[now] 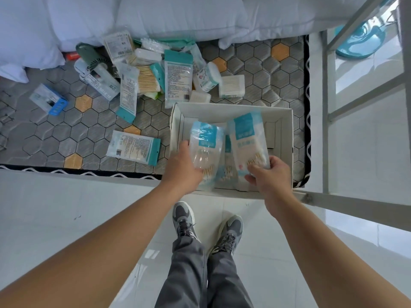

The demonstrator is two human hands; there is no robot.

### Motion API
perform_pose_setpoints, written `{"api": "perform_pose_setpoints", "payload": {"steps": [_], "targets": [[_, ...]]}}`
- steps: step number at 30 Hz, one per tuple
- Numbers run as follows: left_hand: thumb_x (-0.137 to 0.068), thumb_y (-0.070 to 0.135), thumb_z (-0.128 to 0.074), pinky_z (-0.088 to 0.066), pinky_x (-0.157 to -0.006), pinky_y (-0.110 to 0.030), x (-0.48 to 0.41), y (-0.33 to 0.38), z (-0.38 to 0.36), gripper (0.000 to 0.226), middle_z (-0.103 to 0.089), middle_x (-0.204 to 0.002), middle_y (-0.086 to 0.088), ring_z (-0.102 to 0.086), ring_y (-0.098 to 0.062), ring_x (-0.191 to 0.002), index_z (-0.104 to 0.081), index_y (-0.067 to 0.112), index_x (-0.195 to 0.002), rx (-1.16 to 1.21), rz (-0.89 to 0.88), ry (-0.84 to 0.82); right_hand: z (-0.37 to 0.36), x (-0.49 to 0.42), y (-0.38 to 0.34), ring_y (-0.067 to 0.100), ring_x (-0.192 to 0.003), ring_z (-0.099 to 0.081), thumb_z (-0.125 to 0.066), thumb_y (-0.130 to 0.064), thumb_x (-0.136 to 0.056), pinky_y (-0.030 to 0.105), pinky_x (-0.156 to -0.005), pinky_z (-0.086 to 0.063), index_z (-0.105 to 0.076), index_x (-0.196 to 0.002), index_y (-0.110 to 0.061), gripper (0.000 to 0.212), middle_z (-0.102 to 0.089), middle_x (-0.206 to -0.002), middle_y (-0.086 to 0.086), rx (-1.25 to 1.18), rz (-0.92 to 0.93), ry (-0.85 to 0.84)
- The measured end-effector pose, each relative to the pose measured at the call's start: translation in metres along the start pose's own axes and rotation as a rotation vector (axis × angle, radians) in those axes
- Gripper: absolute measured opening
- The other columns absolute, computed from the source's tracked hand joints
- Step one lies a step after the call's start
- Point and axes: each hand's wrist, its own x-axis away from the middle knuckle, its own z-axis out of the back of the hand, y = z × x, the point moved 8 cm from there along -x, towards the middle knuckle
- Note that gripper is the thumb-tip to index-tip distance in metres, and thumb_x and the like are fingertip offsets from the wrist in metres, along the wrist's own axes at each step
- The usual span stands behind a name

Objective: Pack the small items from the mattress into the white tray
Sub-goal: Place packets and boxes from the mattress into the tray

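White tray at the near right corner of the mattress, packing barely begun by the look of it. Left hand curled round the bottom of one swab packet, right hand pinching the bottom of a second packet. Both held upright at the tray's near side; touching its floor or not, impossible to tell. Between them, part of a third packet, seemingly already in.

Left to pack, nearly everything:
- heap of packets and boxes up by the pillows
- flat packet near the tray's left wall
- blue box far left
- swab box just beyond the far wall
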Motion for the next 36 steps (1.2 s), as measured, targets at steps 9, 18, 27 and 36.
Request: {"api": "perform_pose_setpoints", "payload": {"steps": [9, 18, 27, 36], "targets": [[-0.080, 0.019, -0.081, -0.055, -0.077, -0.040, -0.020, -0.003, -0.043, 0.089, -0.061, -0.122, -0.007, -0.063, -0.029, -0.108, -0.026, 0.019, -0.150, -0.065, 0.066, -0.073, 0.005, -0.001, 0.007, 0.016, -0.080, -0.074, -0.068, -0.003, -0.093, 0.035, -0.083, -0.063, -0.061, -0.094, -0.019, 0.017, -0.070, -0.100, 0.002, -0.180, -0.048, 0.026], [-0.086, 0.025, -0.072, -0.038, -0.114, -0.049, -0.019, 0.041, -0.076, 0.091, 0.002, -0.169, -0.005, -0.015, -0.032, -0.153, -0.017, 0.023, -0.158, -0.561, -0.400, -0.226, 0.008, -0.008, 0.014, 0.024, -0.095, -0.073, -0.070, -0.002, -0.093, 0.033, -0.081, -0.063, -0.062, -0.094, -0.014, 0.015, -0.068, -0.105, 0.005, -0.252, -0.076, 0.026], [-0.094, 0.048, -0.052, -0.036, -0.111, -0.050, -0.019, 0.019, -0.089, 0.068, -0.007, -0.167, -0.007, -0.039, -0.037, -0.139, -0.024, 0.035, -0.155, -0.712, -0.232, -0.412, 0.015, -0.009, 0.009, 0.019, -0.091, -0.073, -0.079, -0.003, -0.085, 0.031, -0.074, -0.064, -0.053, -0.103, -0.016, 0.034, -0.065, -0.101, -0.001, -0.189, 0.010, 0.056], [-0.090, 0.057, -0.056, -0.038, -0.100, -0.048, -0.028, 0.045, -0.067, 0.061, -0.045, -0.144, -0.009, -0.042, -0.031, -0.129, -0.048, 0.022, -0.140, -0.803, -0.389, -0.144, 0.019, -0.012, 0.003, 0.014, -0.084, -0.073, -0.076, -0.011, -0.090, 0.031, -0.073, -0.064, -0.054, -0.093, -0.027, 0.027, -0.066, -0.104, -0.004, -0.065, 0.094, 0.042]]}}
